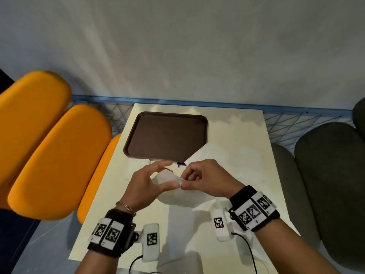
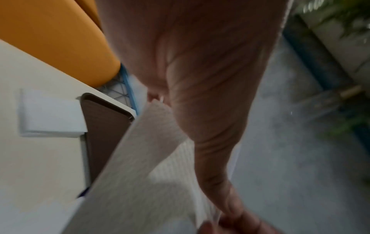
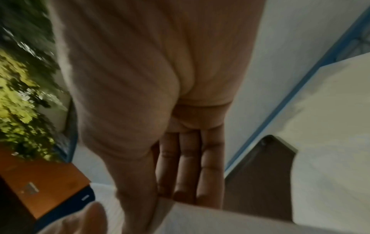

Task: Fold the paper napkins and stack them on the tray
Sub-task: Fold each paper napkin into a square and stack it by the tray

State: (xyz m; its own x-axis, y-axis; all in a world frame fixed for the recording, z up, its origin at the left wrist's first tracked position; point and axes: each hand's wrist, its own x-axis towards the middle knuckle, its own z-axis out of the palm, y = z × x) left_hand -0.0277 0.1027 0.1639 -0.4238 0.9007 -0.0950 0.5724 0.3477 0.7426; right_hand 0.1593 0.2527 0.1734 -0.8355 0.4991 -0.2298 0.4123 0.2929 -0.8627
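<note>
Both hands hold one white napkin [image 1: 167,177] up over the desk [image 1: 237,155], just in front of the brown tray [image 1: 166,133]. The left hand [image 1: 146,182] pinches its edge between thumb and fingers, and the right hand [image 1: 205,177] pinches the same edge with curled fingers. A folded stack of napkins [image 2: 52,117] lies on the desk touching the tray's side. Orange cushions [image 1: 49,145] flank the desk.

Dim light, blurred wrist views

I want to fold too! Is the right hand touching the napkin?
Touching. The head view shows the right hand pinching the napkin at its corner, beside the left hand's thumb.
</note>
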